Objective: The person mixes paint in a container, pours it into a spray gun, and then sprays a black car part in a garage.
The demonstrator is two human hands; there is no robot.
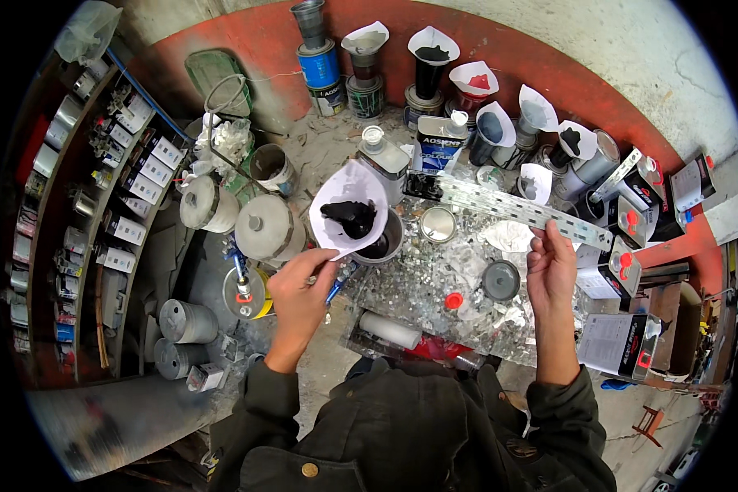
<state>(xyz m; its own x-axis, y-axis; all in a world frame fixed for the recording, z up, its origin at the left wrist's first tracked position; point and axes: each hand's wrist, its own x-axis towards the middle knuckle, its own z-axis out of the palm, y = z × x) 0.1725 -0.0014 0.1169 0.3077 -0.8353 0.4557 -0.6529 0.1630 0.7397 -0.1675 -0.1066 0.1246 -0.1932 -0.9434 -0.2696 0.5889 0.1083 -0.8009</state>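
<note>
Two-handed pour station, head view, as I see it remotely. My left grip (298, 287) is pinched on the near rim of a white paper cone (354, 182) holding black paint (351, 217), over a grey cup (397, 240) toward the left edge of the tabletop (402, 287). My right grip (552, 266) is clamped near the right end of a perforated strip (508, 207); its long axis slants far-leftward, blackened end just beside the cone, the left hand being nearer.

Soft, fairly even light leaves faint shadows; fisheye distortion bows the red wall band (246, 39).
</note>
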